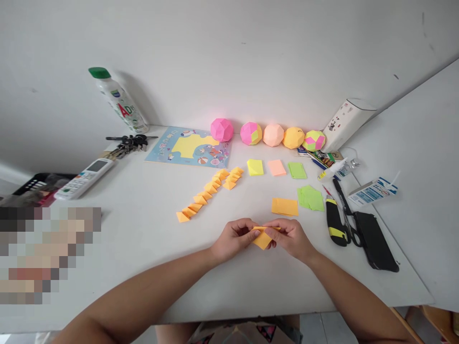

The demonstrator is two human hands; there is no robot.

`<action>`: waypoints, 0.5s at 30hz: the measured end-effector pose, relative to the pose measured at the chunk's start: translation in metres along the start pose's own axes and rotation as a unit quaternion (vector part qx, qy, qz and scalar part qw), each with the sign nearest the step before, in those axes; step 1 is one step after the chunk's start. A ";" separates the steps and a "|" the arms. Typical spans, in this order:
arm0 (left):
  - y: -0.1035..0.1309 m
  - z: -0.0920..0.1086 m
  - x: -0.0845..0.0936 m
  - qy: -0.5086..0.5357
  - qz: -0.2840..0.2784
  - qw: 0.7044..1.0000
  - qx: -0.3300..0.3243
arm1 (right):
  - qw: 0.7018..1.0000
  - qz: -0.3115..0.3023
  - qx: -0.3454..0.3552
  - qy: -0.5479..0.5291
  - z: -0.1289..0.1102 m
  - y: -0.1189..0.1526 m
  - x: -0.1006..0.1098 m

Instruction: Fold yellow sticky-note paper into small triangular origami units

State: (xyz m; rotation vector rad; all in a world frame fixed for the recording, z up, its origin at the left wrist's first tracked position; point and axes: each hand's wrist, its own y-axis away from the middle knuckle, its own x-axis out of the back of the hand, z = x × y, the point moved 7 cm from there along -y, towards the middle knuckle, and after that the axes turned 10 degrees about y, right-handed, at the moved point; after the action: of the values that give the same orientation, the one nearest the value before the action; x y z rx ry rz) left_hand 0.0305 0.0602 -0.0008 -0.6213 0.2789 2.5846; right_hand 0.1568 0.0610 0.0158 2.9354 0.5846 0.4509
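Between my two hands, near the front of the table, is a partly folded orange paper (263, 240). My left hand (236, 239) pinches its left side with the thumb on top. From the right, my right hand (292, 239) grips the other side, its thumb pressed on the fold. Just beyond lies a stack of orange paper sheets (285, 207). Folded orange paper pieces (203, 197) run in a slanting row to the left, with a shorter row (233, 177) beside it. Green folded paper pieces (311, 198) lie to the right.
Paper balls (273, 135) line the wall behind yellow (255, 167), pink (277, 167) and green note stacks (297, 170). At right are a utility knife (336, 222), scissors (347, 224), a black case (376, 241) and a drink carton (373, 191). At left stand a bottle (120, 102) and remote (86, 179).
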 end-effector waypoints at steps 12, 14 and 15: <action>-0.001 -0.003 0.003 0.006 0.013 1.000 0.006 | 0.999 0.008 0.009 0.031 -0.002 0.001 0.002; -0.001 -0.004 0.004 0.001 0.014 1.000 0.011 | 0.999 0.008 0.009 0.036 -0.002 0.001 0.002; 0.000 -0.005 0.005 -0.002 0.014 1.000 0.012 | 0.999 0.008 0.009 0.037 -0.002 0.001 0.002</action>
State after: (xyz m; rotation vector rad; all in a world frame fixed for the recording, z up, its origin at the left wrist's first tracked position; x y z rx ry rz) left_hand 0.0289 0.0608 -0.0074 -0.6072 0.3198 2.6056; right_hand 0.1582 0.0612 0.0183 2.9532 0.5769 0.5613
